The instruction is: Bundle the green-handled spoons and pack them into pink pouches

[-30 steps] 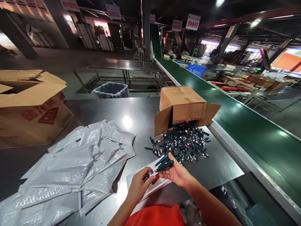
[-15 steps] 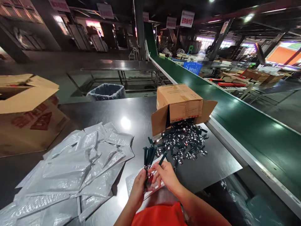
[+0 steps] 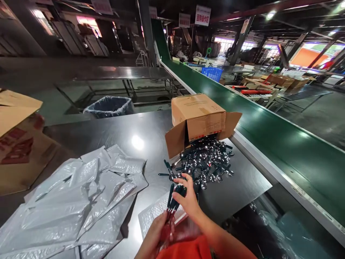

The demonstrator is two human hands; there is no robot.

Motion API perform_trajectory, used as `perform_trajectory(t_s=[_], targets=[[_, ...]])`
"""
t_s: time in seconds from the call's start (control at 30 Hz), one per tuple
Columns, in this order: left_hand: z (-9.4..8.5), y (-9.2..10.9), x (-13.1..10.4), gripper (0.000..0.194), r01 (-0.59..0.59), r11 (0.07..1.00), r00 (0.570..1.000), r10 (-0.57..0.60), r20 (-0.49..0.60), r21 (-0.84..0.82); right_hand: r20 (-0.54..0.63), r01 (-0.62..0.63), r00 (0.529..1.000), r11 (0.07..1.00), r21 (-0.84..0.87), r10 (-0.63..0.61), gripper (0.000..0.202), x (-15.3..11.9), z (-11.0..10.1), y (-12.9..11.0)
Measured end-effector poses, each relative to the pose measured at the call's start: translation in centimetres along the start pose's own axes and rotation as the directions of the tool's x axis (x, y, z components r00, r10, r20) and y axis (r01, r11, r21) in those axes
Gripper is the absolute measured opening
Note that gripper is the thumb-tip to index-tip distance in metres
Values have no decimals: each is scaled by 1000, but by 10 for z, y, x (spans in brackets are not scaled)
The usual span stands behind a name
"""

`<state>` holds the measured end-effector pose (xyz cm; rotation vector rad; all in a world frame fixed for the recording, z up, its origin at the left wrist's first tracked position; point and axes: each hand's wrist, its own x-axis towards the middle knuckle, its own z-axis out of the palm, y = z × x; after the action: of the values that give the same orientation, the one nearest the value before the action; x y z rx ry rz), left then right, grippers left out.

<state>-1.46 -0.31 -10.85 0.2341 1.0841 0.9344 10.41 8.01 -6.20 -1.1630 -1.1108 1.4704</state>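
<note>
My left hand (image 3: 157, 228) is closed round a bundle of dark green-handled spoons (image 3: 175, 198), their handles pointing up and away. Fingers curved over the handle ends, my right hand (image 3: 188, 198) touches the top of that bundle. Under both hands lies a padded grey mailer (image 3: 153, 212), with a white and red edge beside it. Just beyond is a heap of shiny metal spoons (image 3: 210, 162) with dark handles, spilling from an open cardboard box (image 3: 201, 111) lying on its side. A few loose spoons (image 3: 168, 167) rest at the heap's left edge.
Many grey padded mailers (image 3: 67, 201) are piled on the left of the metal table (image 3: 121, 129). A large carton (image 3: 21, 144) stands far left. Behind the table is a lined bin (image 3: 109, 107). A green conveyor (image 3: 258, 118) runs along the right, near a blue crate (image 3: 212, 74).
The view has shifted right. The bundle in my left hand has come lower and nearer, and my right hand has moved from beside it onto the handle ends. More of the mailer beneath shows.
</note>
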Motion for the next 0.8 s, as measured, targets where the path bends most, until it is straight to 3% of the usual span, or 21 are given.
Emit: perform_trajectory(t_s=[0.13, 0.2, 0.27, 0.37, 0.5, 0.67, 0.8], targets=[[-6, -3, 6, 72, 61, 998, 994, -59, -93, 23, 177, 127, 980, 969, -213, -89, 20, 11, -3, 10], [-13, -8, 11, 70, 62, 997, 986, -53, -158, 50, 255, 142, 965, 946, -291, -66, 26, 26, -8, 22], [-22, -13, 16, 68, 58, 998, 982, -52, -184, 31, 217, 99, 976, 898, -429, -4, 35, 52, -19, 36], [-38, -19, 21, 66, 61, 998, 976, -65, -210, -24, -26, -41, 999, 743, -668, 33, 32, 107, -47, 52], [-59, -20, 26, 69, 42, 996, 980, -58, -190, -84, -153, -172, 985, 440, -881, 79, 20, 165, -82, 68], [-75, -21, 40, 66, 35, 988, 980, -63, -188, -148, -108, -118, 980, 51, -992, 165, 25, 176, -104, 83], [-79, -31, 61, 64, 89, 975, 962, -137, -236, -203, -48, -3, 962, -165, -986, 268, 21, 167, -129, 72]])
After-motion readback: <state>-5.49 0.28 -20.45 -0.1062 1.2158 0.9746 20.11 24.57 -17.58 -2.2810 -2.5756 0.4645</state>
